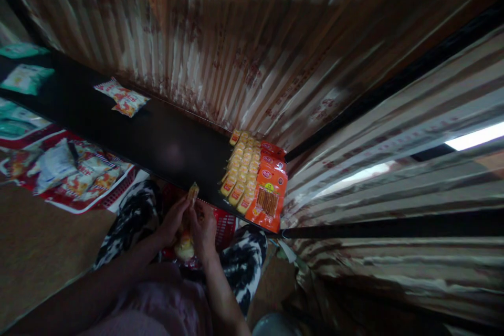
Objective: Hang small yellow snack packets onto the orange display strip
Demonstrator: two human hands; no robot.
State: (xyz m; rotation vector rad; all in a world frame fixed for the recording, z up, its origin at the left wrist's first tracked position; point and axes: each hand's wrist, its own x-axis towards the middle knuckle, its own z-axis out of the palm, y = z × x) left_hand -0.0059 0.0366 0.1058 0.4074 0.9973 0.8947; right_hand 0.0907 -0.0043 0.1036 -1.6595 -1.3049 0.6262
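Note:
Both of my hands meet over the red basket [225,228] between my knees, close to the front edge of the black shelf [177,142]. A small yellow wrapped snack [193,191] sticks up from between their fingertips. My left hand [174,221] pinches it from the left. The fingers of my right hand [205,228] are curled against its lower end. Below them, partly hidden by my hands, another yellow wrapped snack [184,248] lies in the basket. To the right on the shelf stand tight rows of similar yellow snacks [244,165].
Orange-red snack packets [270,194] fill the shelf's right end. A white-and-red bag [124,97] and green bags [27,79] lie farther left. Below the shelf, a red and white basket [118,189] holds several bags. Striped sheeting [220,52] hangs behind; dark bars [378,228] run right.

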